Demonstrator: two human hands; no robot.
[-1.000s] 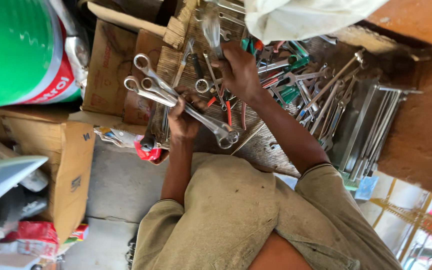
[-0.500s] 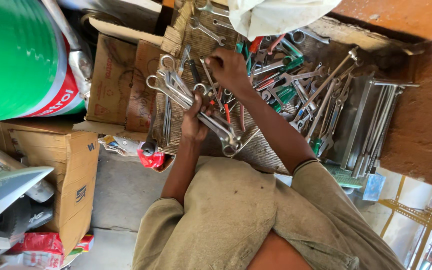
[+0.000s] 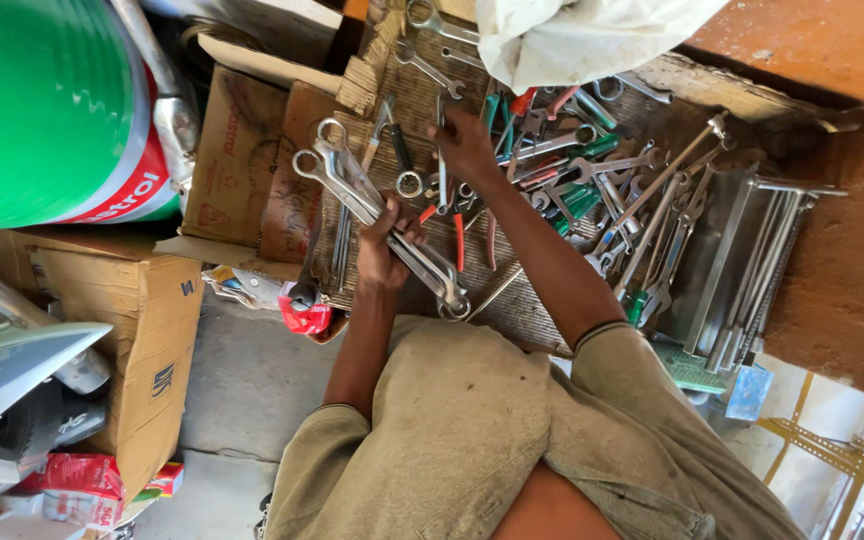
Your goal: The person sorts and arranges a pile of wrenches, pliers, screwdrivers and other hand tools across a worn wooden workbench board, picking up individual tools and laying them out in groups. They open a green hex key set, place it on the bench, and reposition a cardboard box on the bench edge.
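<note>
Gripping a bundle of spanners [image 3: 377, 215] left of centre, the left hand [image 3: 384, 245] has kept its fist closed, while the right hand [image 3: 464, 140] has slid onto a single spanner [image 3: 441, 150], fingers pinching its shank.

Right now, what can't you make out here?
Head view: whether the right hand grips a spanner or only touches it; its fingers cover the contact.
Head view: how many spanners the left hand holds; they overlap.
Head view: the green drum, cut off by the frame edge.
</note>
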